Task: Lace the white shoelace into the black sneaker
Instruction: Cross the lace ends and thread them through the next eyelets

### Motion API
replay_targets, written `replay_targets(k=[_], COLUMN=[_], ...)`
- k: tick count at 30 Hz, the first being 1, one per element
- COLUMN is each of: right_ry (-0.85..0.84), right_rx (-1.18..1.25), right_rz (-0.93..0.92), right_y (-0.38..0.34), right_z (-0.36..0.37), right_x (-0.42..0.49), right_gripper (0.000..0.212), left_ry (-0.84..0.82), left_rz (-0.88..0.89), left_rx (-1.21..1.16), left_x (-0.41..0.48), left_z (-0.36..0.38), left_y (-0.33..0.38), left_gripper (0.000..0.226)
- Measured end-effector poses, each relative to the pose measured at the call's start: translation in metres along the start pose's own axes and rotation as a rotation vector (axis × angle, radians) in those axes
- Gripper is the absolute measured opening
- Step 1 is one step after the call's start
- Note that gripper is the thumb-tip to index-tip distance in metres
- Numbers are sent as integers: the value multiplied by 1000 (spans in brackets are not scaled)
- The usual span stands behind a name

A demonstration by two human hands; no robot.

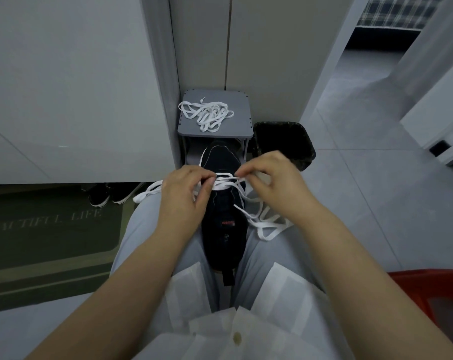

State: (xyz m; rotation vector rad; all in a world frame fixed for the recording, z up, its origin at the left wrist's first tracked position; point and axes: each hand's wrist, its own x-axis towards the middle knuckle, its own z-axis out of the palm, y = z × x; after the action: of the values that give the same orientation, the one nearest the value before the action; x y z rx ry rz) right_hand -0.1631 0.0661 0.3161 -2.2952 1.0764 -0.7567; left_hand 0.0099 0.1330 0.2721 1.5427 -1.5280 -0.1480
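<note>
White shirt (220, 328), then black sneaker (222, 240) on lap (142, 224), grey stool (241, 107) against wall (64, 87)

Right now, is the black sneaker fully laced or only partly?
Partly: the white shoelace crosses the black sneaker only near the toe; loose ends trail off both sides.

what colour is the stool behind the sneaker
The stool is grey, clearest in the head view.

Dim, cool, even light, soft focus, edges bowed
</note>
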Motion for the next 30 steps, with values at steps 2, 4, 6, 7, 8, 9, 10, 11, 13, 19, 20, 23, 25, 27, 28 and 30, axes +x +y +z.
replay_targets(k=[2,4,6,7,8,9,10,11,13,19,20,23,25,27,28,30], right_ry=[-22,-11,13,26,27,20,12,0,-6,536,590,444,319,177,94,-24], right_rx=[-101,-220,-294,-306,-300,-281,-263,-256,-279,248,355,315,110,15,-12,-117], right_rz=[-24,-72,-93,-87,-66,-42,-23,-11,-18,247,276,232,119,23,25,69], right_y=[2,6,10,12,13,14,16,17,19,14,12,5,1,0,-1,0], right_z=[10,19,23,24,22,21,19,19,22,-8,-18,-34,-28,-15,-8,6], right_x=[0,0,0,1,2,3,3,4,4,6,7,4,2,3,4,3], right_gripper=[14,11,12,12,12,13,14,15,14,8,8,13,26,35,34,23], left_ry=[-34,-49,-48,-48,-49,-49,-51,-55,-59,-55,-63,-83,-77,-65,-58,-54], left_rz=[3,-22,-47,-54,-58,-59,-60,-60,-61,-81,-77,-48,-52,-76,-86,-83], left_rx=[40,71,92,96,97,96,93,90,88,87,96,133,153,150,142,143], left_x=[0,-2,-3,-3,-3,-3,-3,-3,-3,-4,-3,-2,-3,-3,-3,-3], left_z=[1,2,2,1,1,0,0,-1,-1,-2,-1,2,4,4,4,3], left_y=[-3,-3,-2,-1,-1,-1,-1,-1,0,3,3,-1,-3,-2,-2,-1], left_gripper=[29,30,31,30,30,30,29,29,29,31,30,28,29,31,30,29])
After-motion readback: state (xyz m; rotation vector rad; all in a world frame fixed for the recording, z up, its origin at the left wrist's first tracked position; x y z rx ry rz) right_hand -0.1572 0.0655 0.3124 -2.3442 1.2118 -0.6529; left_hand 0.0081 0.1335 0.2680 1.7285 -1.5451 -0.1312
